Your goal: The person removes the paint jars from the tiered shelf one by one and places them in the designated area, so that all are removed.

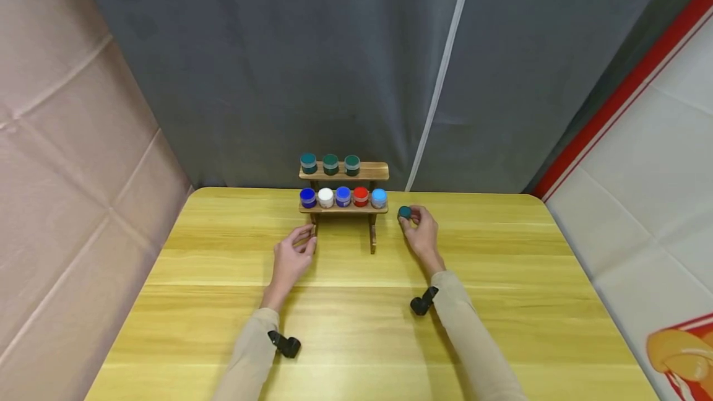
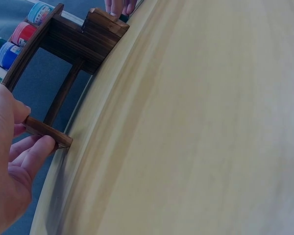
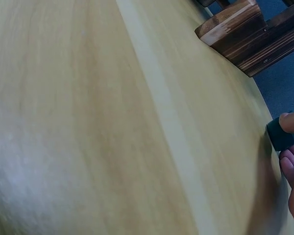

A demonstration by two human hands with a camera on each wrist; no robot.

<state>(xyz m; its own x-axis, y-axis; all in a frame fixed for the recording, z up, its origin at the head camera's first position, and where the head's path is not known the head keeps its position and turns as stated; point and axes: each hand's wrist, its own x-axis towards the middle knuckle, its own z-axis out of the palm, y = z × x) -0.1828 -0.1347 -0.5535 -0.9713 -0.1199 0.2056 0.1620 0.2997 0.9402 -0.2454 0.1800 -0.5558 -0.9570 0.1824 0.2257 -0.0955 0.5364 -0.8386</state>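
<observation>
Where the left hand [image 1: 291, 258] grips, the rack [image 1: 375, 171] is grained wood.

Rack [image 1: 379, 171] clearance
Front passage is afforded over the table [image 1: 356, 327]; the rear is blocked by the curtain [image 1: 267, 67], the left leg by the left hand [image 1: 292, 257].

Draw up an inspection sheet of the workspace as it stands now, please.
Surface: wood-grain table.
Job's things: two-tier wooden rack; three jars with teal or green lids on the upper tier; five on the lower, blue, white, blue, red, light blue; one loose dark teal jar.
Clutter: nothing seen.
Hands: left hand holds the rack's left leg; right hand pinches the loose jar, right of the rack.
Cables: nothing seen.
Surroundings: grey cloth behind, pale walls both sides.
</observation>
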